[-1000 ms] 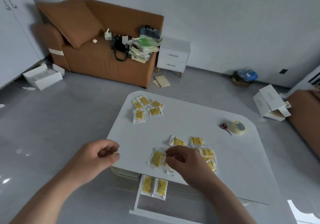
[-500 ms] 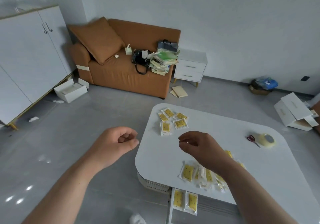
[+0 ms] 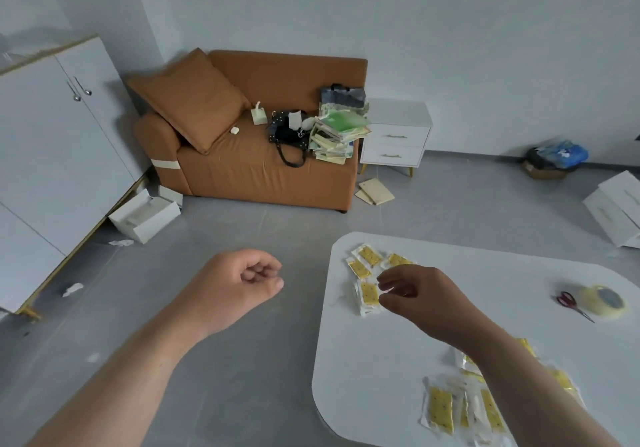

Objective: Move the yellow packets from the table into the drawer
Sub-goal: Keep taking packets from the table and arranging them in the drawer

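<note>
R hand has reached from near packet pile to far yellow packets at table corner, fingers curled over one; can't tell if it's gripped. L hand hangs loosely curled beside it, holding nothing.

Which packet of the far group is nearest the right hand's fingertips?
The front packet of that group, alone on the person's side: the right hand has fingertips at its right edge. The others lie farther back.

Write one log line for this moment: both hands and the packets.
left hand: idle, holds nothing | right hand: above far packets, grip unclear | near packets: on table
</note>
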`<state>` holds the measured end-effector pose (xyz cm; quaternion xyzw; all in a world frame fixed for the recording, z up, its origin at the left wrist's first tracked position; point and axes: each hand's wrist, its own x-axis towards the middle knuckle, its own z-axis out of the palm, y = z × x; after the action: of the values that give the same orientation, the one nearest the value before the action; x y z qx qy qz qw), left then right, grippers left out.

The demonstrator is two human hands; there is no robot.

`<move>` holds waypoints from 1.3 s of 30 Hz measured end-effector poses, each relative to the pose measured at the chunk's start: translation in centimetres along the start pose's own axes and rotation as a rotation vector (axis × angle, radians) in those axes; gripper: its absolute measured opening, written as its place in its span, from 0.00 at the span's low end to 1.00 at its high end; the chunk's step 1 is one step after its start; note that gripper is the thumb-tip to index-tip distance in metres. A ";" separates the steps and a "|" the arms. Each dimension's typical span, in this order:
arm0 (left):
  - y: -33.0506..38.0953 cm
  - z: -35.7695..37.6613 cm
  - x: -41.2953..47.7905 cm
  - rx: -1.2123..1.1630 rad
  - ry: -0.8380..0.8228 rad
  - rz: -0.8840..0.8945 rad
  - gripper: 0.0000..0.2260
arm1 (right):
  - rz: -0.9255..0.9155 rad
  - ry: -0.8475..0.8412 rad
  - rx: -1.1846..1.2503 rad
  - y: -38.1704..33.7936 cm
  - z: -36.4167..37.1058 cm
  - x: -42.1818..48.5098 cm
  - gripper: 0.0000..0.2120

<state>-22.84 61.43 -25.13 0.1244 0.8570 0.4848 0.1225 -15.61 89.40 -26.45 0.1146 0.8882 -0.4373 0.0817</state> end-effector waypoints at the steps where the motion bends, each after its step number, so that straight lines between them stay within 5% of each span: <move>1: 0.0 -1.1 1.1 -0.012 0.016 0.004 0.07 | 0.002 0.003 0.000 -0.8 0.0 1.0 0.07; 7: -0.7 -6.5 7.7 -0.084 0.046 0.054 0.06 | 0.022 0.076 0.029 -4.2 0.4 5.2 0.06; 21: -4.5 -16.1 26.9 -0.030 -0.291 0.252 0.05 | 0.259 0.352 0.047 -13.3 6.1 14.2 0.06; 28: -2.6 -13.3 32.5 -0.023 -0.498 0.311 0.05 | 0.359 0.435 0.006 -14.9 5.8 16.3 0.06; 39: 1.2 -5.2 45.0 0.105 -0.679 0.304 0.06 | 0.530 0.563 0.165 -6.7 1.2 23.1 0.05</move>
<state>-66.70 72.78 -25.56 0.4101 0.7631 0.3838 0.3198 -39.55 87.52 -27.70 0.4614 0.7774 -0.4226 -0.0644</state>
